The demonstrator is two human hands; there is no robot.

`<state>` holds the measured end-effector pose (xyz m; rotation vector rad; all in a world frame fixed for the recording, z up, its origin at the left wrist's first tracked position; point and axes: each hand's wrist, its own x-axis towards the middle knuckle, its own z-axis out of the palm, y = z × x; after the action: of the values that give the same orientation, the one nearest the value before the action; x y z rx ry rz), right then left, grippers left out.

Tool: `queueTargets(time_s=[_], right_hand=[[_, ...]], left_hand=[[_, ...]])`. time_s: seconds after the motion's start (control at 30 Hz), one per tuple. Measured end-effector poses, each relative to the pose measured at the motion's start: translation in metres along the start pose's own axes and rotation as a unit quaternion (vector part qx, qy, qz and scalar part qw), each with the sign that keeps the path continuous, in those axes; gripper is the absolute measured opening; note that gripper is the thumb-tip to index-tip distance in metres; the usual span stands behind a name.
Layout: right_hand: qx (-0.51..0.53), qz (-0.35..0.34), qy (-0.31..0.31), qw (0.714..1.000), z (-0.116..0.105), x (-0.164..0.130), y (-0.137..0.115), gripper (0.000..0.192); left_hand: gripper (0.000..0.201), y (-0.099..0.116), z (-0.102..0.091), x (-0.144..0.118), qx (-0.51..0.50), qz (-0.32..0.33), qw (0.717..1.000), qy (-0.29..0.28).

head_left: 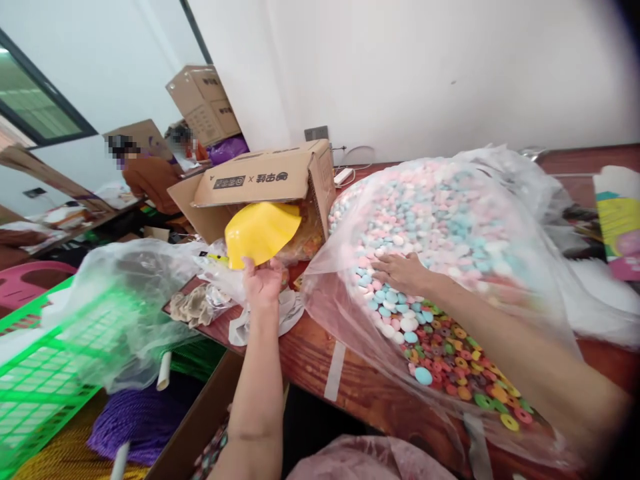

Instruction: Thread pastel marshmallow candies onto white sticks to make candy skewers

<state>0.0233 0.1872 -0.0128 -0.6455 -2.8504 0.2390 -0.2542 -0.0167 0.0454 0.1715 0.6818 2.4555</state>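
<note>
My left hand (263, 277) grips the lower edge of a yellow plastic bowl (263, 233), which is tilted in front of an open cardboard box (250, 177). Inside the large clear plastic bag (330, 287) on the table lie many smooth pink, blue and white pieces (425, 207). Small multicoloured rings (463, 363) fill the bag's near part. My right hand (400, 272) reaches into the bag's mouth with fingers stretched out, lying on the pastel pieces. Whether the pieces are sweets or beads I cannot tell.
At the left stands a green plastic basket (55, 360) draped with clear plastic. Below are bundles of purple cord (133, 420). A crumpled beige cloth (193, 307) lies near the edge of the wooden table (305, 343). Two people sit in the background, one in a brown top (153, 180).
</note>
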Motion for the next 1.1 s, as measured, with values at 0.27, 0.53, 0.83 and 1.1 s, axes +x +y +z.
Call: queueTargets(time_s=[0.27, 0.53, 0.83, 1.1], right_hand=[[-0.141, -0.015, -0.027, 0.99, -0.067, -0.088, -0.022, 0.026], [-0.143, 0.032, 0.115, 0.982, -0.099, -0.205, -0.023, 0.036], [-0.066, 0.122, 0.278, 0.951, -0.087, -0.283, -0.06, 0.033], [-0.044, 0.368, 0.44, 0.818, -0.045, -0.407, -0.058, 0.016]], left_hand=[[0.04, 0.014, -0.074, -0.084, 0.004, -0.081, 0.98, -0.18], [0.023, -0.046, 0.021, -0.098, 0.146, -0.155, 0.939, -0.268], [0.026, -0.237, 0.137, -0.051, 0.286, -0.261, 0.909, -0.152], [0.039, -0.178, 0.071, -0.101, 0.46, 0.002, 0.832, -0.311]])
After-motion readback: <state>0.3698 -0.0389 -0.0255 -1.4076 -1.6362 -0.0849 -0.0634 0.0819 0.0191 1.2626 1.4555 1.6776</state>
